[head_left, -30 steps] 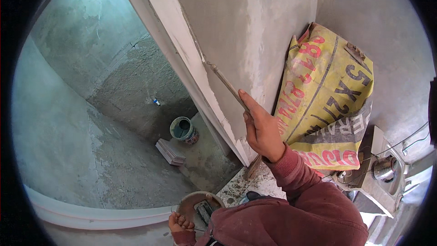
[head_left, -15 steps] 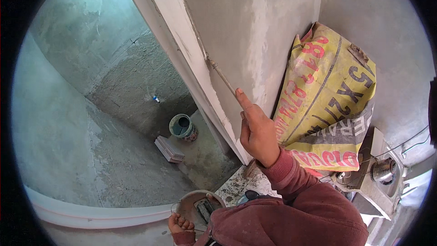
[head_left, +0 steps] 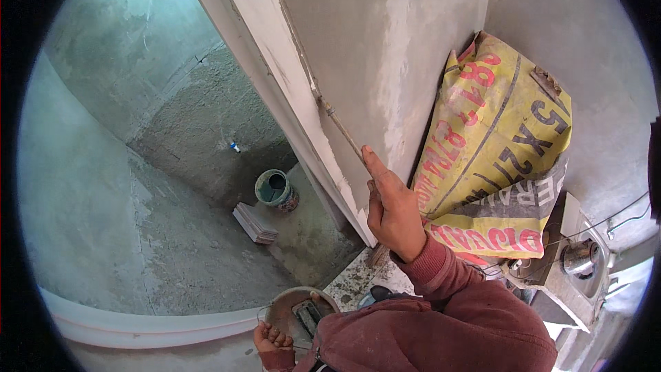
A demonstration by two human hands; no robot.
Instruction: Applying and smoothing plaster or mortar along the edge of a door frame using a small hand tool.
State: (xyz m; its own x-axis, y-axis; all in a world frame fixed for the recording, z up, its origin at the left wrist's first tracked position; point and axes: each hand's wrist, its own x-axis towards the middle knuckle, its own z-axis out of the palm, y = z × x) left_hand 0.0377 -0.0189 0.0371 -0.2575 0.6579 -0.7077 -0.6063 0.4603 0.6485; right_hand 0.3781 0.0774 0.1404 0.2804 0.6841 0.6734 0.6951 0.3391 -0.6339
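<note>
Grips a slim, brownish, stick-like tool point(head_left: 346, 134) in the right hand point(head_left: 397, 217), with fingers folded narrowly around its near end and the forefinger laid straight along the shaft. Slants the tool up and leftward from the hand, with its far tip touching the seam between a long, white door frame point(head_left: 282, 62) and a smooth, grey plastered wall point(head_left: 344, 27). Cannot tell the exact shape of that tip, too small against the seam. Holds the left hand point(head_left: 273, 337) low, curled into a fist around the thin wire handle of a round, brownish-grey bucket point(head_left: 279, 317), just beside the rim. Has inside that bucket a dark grey, oblong object point(head_left: 306, 317), too unclear to name. Wears a maroon sleeve point(head_left: 444, 269) with a ribbed cuff on the right arm. Faces, left of the frame, a rough grey recess with a white, printed pail point(head_left: 296, 198) near a stack of thin, pale, flat tiles point(head_left: 256, 224), and above them a small blue-and-white pipe fitting point(head_left: 235, 147) on the wall. Has to the right a creased yellow sheet point(head_left: 496, 138) with red and black print, and beyond it a round, silvery pot point(head_left: 578, 260) at a pale basin point(head_left: 606, 262).
</note>
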